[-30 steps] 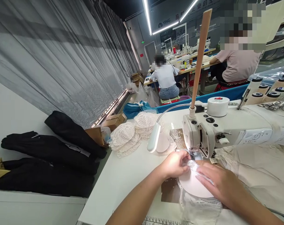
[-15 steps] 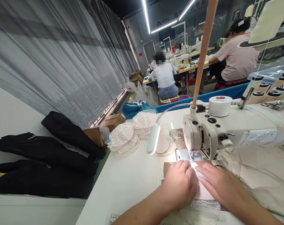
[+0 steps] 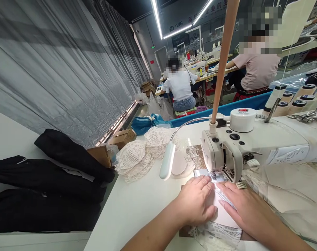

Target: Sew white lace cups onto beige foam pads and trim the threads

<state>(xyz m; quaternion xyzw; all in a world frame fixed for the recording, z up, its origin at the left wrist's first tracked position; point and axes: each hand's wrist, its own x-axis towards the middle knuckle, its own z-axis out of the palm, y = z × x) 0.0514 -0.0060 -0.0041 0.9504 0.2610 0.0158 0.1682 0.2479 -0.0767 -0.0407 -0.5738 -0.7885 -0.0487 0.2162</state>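
A pale fabric piece with a lace edge [image 3: 224, 213] lies on a brown patch below the needle of the white sewing machine [image 3: 242, 139]. My left hand [image 3: 196, 200] rests flat on its left side, thumb apart from the fingers. On its right side, my right hand [image 3: 238, 204] lies with fingers stretched toward the presser foot. Both sets of fingertips are just in front of the lit needle area. Lace trim [image 3: 218, 235] spreads out nearer to me, below the hands.
Stacked lace pieces [image 3: 132, 157] and a round pale pad [image 3: 178, 163] lie left of the machine. A lamp head [image 3: 167, 160] hangs over the table. Beige fabric [image 3: 291, 195] covers the right side. Thread cones [image 3: 296, 106] stand behind. Two people sit at machines farther back.
My left hand has flattened, with its thumb farther from its fingers. More of the pale fabric shows between the hands. The view has shifted slightly.
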